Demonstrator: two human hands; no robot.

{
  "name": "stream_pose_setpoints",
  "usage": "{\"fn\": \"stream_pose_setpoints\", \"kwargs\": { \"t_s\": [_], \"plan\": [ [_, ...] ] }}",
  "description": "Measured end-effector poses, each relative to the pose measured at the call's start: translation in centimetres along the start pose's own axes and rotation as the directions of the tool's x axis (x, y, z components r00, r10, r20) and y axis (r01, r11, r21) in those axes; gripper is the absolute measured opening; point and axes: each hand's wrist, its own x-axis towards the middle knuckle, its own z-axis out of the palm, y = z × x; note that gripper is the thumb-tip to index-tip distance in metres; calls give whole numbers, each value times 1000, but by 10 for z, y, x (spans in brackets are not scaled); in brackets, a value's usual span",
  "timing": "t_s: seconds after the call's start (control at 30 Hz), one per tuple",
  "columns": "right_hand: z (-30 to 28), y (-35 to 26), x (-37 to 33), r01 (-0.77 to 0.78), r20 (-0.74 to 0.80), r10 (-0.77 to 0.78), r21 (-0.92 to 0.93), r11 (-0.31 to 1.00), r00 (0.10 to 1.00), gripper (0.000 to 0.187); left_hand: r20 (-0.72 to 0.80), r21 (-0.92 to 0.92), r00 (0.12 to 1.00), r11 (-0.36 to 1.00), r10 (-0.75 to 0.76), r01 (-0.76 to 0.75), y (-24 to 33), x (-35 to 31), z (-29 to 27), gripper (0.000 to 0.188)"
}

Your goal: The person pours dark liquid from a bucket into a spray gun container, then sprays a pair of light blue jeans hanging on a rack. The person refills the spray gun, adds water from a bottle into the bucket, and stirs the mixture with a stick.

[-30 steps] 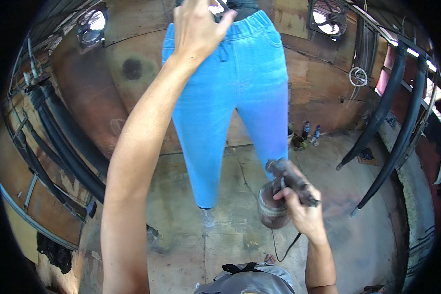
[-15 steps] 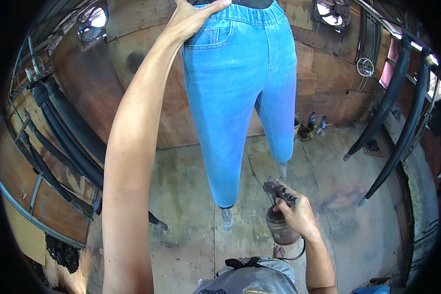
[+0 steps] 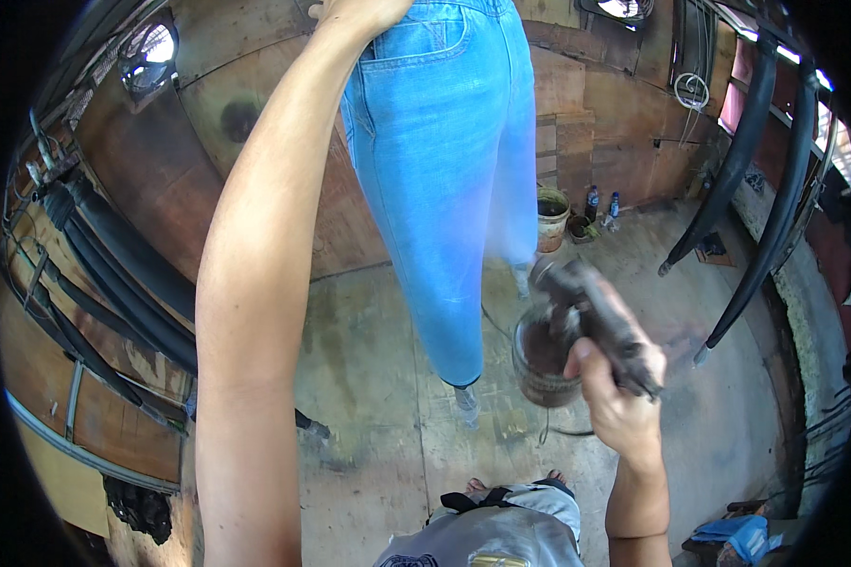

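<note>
Light blue jeans are stretched upright over a leg-shaped form, with pale tips showing below the hems. At the top edge, my left hand is closed on the jeans by the waist and side pocket; some of its fingers are cut off or hidden. My right hand grips a dark spray gun, slightly blurred, with a brownish cup under it. The gun stands right of the legs, apart from them, its front end toward the jeans. A pale violet haze lies over the legs.
Padded black legs on racks hang at the left and right. A bucket and bottles stand by the back wall. A hose trails below the gun. Blue cloth lies at lower right.
The jeans have turned, bringing the side pocket more to the front. My right hand has risen and moved right with the spray gun. Haze now blurs the farther leg.
</note>
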Motion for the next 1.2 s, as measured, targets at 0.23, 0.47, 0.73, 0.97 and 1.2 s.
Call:
{"fn": "stream_pose_setpoints", "kwargs": {
  "t_s": [0.23,0.47,0.73,0.97,1.2],
  "plan": [
    [-4,58,-16,-452,236,551,-367,813,800,51,-55,59,993,992,-109,112,25,-18,13,126],
    [-31,6,5,82,65,-74,-130,988,995,60,-82,126,976,970,-200,209,51,-31,15,125],
    [-54,25,9,-127,183,123,11,992,975,56,-92,156,977,966,-192,205,57,-35,17,128],
    [-55,130,-25,-394,419,494,-305,867,762,49,-47,84,995,992,-87,91,36,-23,3,122],
    [-121,81,20,-201,240,198,-14,980,950,55,120,-33,990,997,77,-74,-7,-6,-15,129]
  ]
}}
